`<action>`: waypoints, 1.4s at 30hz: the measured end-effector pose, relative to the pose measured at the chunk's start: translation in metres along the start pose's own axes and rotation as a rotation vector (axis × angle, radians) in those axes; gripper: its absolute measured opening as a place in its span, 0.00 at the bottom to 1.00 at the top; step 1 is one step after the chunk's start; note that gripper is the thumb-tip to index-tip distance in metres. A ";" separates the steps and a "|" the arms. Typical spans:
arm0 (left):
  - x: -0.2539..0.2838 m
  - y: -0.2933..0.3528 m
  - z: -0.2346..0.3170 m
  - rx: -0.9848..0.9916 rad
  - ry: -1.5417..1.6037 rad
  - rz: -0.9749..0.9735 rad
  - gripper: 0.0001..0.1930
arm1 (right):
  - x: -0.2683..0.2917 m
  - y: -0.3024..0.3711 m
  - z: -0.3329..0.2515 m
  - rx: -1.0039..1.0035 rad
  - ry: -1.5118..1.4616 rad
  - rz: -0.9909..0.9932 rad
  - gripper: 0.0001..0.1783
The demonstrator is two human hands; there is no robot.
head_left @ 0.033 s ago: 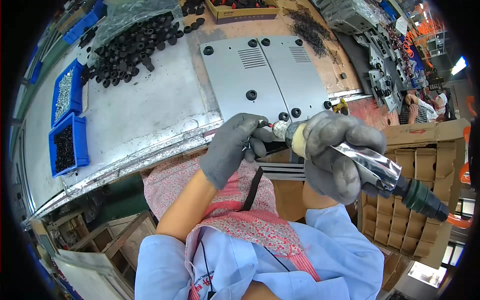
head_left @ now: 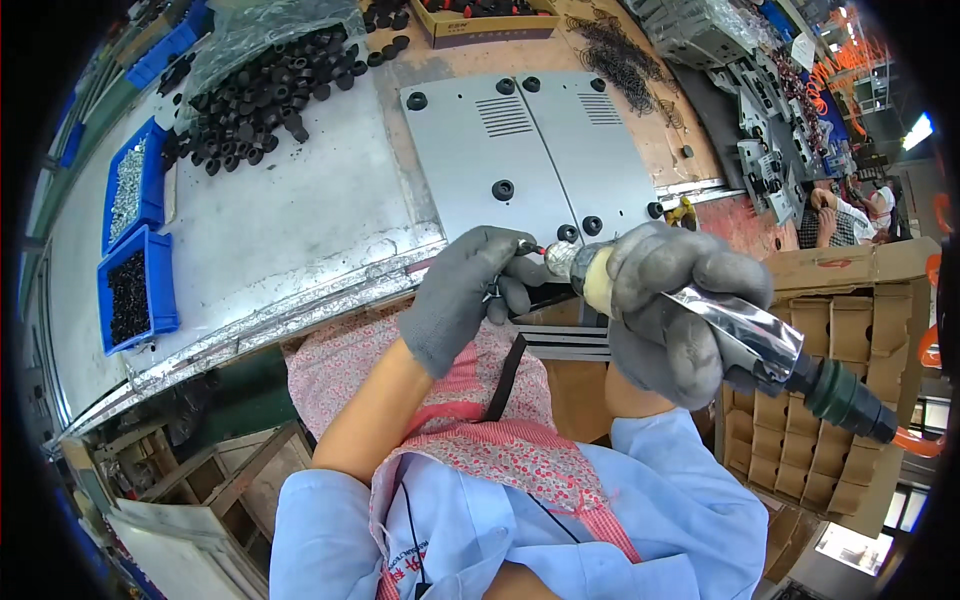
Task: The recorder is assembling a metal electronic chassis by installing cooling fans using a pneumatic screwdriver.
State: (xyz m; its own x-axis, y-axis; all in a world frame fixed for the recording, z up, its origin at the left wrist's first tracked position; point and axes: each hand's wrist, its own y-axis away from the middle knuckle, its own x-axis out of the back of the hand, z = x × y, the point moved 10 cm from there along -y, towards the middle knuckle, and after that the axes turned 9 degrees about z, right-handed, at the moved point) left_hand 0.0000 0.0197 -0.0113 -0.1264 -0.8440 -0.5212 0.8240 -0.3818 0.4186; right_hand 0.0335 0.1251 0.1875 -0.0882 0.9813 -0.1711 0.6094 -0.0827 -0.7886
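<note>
My right hand (head_left: 680,300), in a grey glove, is wrapped round a silver air screwdriver (head_left: 745,335), whose tip points left. Close by its tip, my left hand (head_left: 458,295), also gloved, pinches a small dark screw (head_left: 527,246) between thumb and forefinger, up against the driver bit. Another bit of metal (head_left: 492,290), probably a screw, shows among the curled fingers. Just beyond the hands, two grey metal panels (head_left: 480,145) lie side by side on the bench. Several round black feet (head_left: 503,190) sit on them, and each has a slotted vent area.
Loose black feet (head_left: 262,105) are heaped at the far left. Blue bins hold silver screws (head_left: 127,190) and black screws (head_left: 128,300). A cardboard box (head_left: 490,30) and tangled dark wires (head_left: 618,60) lie at the back. At right stands a divided carton (head_left: 830,390); people sit farther off.
</note>
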 end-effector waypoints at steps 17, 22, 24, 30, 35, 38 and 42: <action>0.011 -0.050 0.066 -0.653 -1.368 0.437 0.15 | 0.005 -0.008 -0.012 0.077 -0.062 0.077 0.27; 0.028 -0.012 0.070 -0.674 -1.140 0.331 0.13 | 0.006 -0.003 0.001 0.000 -0.057 0.050 0.26; 0.034 0.003 0.053 -0.603 -1.209 0.304 0.13 | 0.002 0.003 0.008 -0.059 -0.078 0.052 0.26; 0.043 0.012 0.033 -0.651 -1.247 0.283 0.15 | -0.011 0.019 0.044 -0.287 -0.120 0.067 0.22; 0.041 0.010 0.037 -0.685 -1.227 0.213 0.15 | -0.019 0.027 0.067 -0.407 -0.150 0.040 0.19; 0.040 0.008 0.039 -0.676 -1.216 0.183 0.15 | -0.020 0.032 0.079 -0.421 -0.121 -0.020 0.19; 0.041 0.009 0.038 -0.733 -1.187 0.186 0.15 | -0.021 0.034 0.089 -0.495 -0.094 -0.010 0.19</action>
State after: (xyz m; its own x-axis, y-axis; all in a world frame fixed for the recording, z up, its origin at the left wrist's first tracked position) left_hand -0.0192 -0.0327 -0.0008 -0.0663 -0.8111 0.5811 0.9304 -0.2607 -0.2577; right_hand -0.0137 0.0861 0.1114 -0.1532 0.9597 -0.2355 0.9066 0.0416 -0.4199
